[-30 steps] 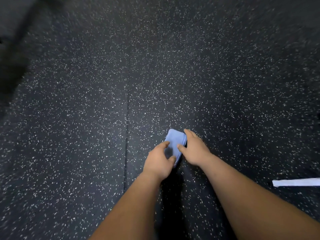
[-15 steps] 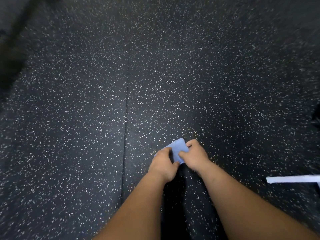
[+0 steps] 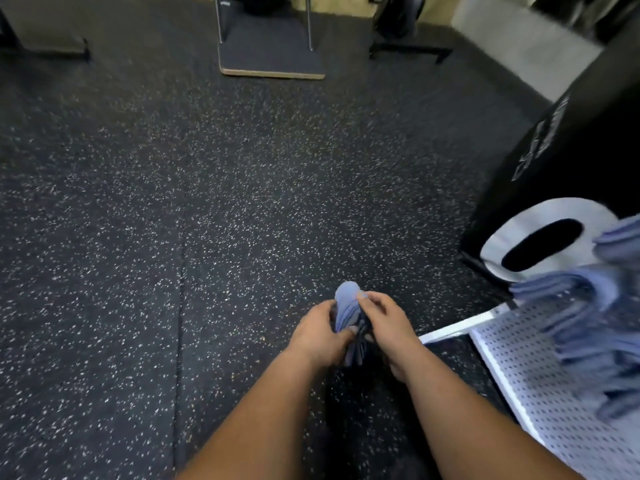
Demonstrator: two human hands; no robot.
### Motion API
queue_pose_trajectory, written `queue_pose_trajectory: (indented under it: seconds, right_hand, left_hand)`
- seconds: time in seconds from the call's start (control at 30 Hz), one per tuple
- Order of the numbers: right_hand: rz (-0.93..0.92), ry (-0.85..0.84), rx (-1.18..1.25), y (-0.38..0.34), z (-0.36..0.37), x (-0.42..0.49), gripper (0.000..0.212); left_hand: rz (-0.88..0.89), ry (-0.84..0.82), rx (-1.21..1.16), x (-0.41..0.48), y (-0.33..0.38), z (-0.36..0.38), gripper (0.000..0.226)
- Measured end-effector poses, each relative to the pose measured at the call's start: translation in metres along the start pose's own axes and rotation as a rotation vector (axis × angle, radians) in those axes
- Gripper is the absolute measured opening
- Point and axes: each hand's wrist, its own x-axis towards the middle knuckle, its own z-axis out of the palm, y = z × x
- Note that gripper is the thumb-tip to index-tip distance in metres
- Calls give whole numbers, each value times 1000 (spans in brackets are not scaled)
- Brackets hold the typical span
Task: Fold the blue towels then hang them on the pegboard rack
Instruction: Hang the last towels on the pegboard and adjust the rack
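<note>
Nearest to us, two bare forearms reach forward and meet low in the view. The left hand [image 3: 318, 336] and the right hand [image 3: 384, 323] are close together, both curled around a folded blue towel [image 3: 347, 303]. We see it held upright between them above the floor, its rounded fold on top and its loose edges hanging below the fingers. The left thumb presses against its near side.

Beneath the hands lies the dark speckled rubber floor [image 3: 207, 202], with a seam running up it to the left of the forearms.

To the right, near the right forearm, stands the white pegboard rack [image 3: 526, 368], its perforated panel tilted in our view. Several other blue towels [image 3: 568, 306] hang on it in a row, blurred.

Behind the rack we see a big black box [image 3: 571, 150] with a white patch around a dark oval cutout. White lettering runs up its side, too blurred for us to read.

Farthest off, a wood-edged platform [image 3: 273, 53] with thin metal legs sits by the wall.
</note>
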Motion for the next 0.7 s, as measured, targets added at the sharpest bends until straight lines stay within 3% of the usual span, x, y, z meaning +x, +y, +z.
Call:
queue_pose_trajectory:
  seconds: [0.4,0.53,0.7]
  right_hand:
    - [-99,177,96,-9,-125,-114,25]
    - [-166,252,-19,-6,-152,-149,22]
    - [-238,491,-275,6,-186,-191,27]
  left_hand:
    - [249,-64,105,-64,104,64,31]
    - [308,-102,104,-86,129,86,27]
    - [385,-189,137,-112,156,110,28]
